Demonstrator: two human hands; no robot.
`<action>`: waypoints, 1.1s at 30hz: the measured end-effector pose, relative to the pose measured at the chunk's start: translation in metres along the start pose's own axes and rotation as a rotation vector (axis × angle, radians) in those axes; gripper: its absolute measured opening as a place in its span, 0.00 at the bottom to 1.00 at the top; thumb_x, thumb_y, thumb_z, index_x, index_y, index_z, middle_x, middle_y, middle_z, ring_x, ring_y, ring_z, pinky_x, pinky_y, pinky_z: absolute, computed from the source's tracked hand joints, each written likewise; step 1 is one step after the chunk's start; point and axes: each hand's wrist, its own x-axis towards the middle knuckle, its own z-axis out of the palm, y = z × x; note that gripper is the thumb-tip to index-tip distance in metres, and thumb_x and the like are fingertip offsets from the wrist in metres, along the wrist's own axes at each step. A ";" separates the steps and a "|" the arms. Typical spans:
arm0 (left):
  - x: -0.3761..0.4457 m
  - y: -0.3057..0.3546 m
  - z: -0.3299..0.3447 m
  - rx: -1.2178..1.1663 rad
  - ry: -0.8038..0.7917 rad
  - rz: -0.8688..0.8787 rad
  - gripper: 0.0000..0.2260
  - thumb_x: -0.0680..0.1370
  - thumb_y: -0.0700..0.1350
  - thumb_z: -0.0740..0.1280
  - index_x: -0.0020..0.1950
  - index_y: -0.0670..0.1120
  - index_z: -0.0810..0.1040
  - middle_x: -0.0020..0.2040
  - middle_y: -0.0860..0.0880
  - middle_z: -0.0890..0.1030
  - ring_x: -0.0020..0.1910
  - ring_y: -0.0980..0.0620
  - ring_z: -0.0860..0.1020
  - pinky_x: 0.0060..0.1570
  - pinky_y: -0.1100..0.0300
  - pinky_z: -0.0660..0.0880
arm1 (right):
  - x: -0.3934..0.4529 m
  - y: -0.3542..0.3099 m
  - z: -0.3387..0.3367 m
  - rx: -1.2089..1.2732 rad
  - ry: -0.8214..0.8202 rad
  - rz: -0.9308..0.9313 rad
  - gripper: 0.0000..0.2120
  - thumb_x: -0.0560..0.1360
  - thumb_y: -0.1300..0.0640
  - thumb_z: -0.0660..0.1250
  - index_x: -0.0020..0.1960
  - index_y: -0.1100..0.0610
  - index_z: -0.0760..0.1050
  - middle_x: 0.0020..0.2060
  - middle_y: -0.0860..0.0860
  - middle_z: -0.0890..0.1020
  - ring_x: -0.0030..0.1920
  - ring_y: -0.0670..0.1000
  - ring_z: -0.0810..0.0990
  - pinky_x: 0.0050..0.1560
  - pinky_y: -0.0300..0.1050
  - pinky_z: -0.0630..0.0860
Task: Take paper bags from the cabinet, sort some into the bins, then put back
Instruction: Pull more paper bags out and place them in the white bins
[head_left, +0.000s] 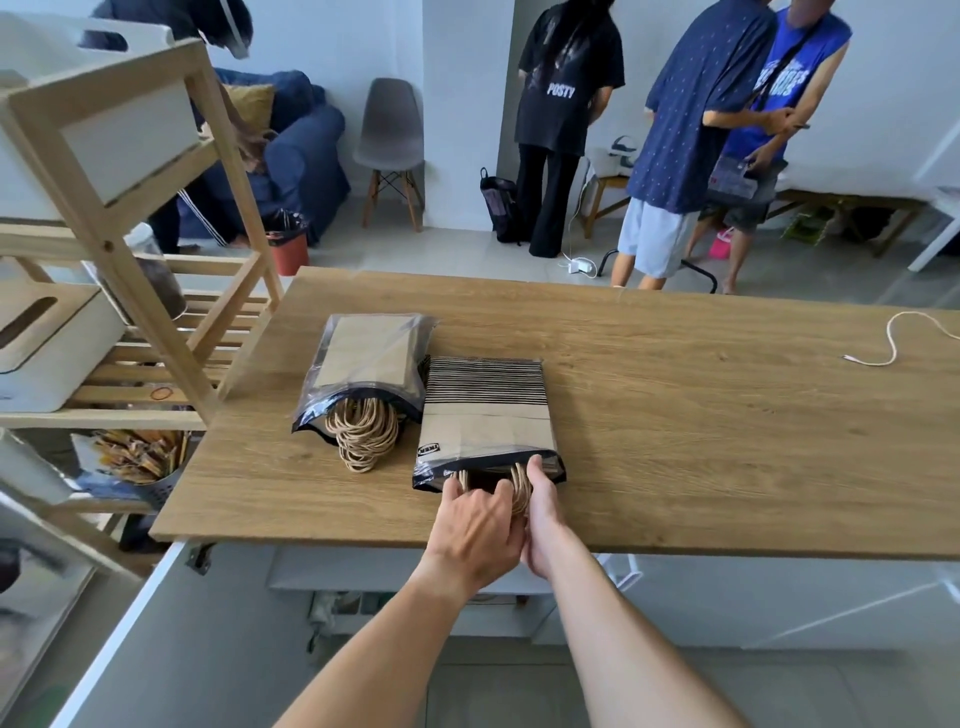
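Note:
Two clear plastic packs of brown paper bags lie side by side on the wooden table (675, 415). The left pack (363, 358) has plain brown bags, and their twine handles spill from its open near end. The right pack (485, 410) shows black stripes on its far half. My left hand (475, 525) has its fingers in the right pack's open near end, among the twine handles. My right hand (543, 512) grips that same end at its right side, thumb on top of the plastic.
A wooden shelf unit (130, 291) with white bins (47, 343) stands at the table's left. A white cable (883, 343) lies at the table's right. Beyond the table stand several people, a grey chair (389, 140) and a red waste bin (288, 249).

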 end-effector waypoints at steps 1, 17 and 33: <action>-0.001 -0.001 0.001 -0.014 0.010 0.017 0.12 0.80 0.53 0.54 0.50 0.48 0.71 0.40 0.48 0.82 0.41 0.45 0.81 0.54 0.50 0.63 | -0.001 0.000 0.001 0.004 -0.012 0.012 0.38 0.69 0.28 0.63 0.60 0.60 0.80 0.46 0.57 0.86 0.43 0.56 0.85 0.36 0.44 0.80; -0.014 -0.001 0.003 -0.049 0.046 0.003 0.14 0.56 0.41 0.74 0.35 0.49 0.72 0.23 0.52 0.74 0.22 0.51 0.74 0.33 0.59 0.73 | -0.005 -0.002 0.012 0.124 -0.149 0.058 0.28 0.77 0.35 0.58 0.48 0.61 0.78 0.35 0.57 0.82 0.37 0.57 0.79 0.39 0.45 0.75; -0.045 -0.022 0.001 -0.070 0.026 0.199 0.10 0.72 0.55 0.63 0.36 0.51 0.74 0.28 0.52 0.79 0.26 0.49 0.76 0.36 0.58 0.72 | -0.021 0.014 0.012 0.034 0.456 -0.267 0.25 0.64 0.49 0.79 0.49 0.67 0.78 0.44 0.58 0.82 0.43 0.58 0.81 0.45 0.48 0.78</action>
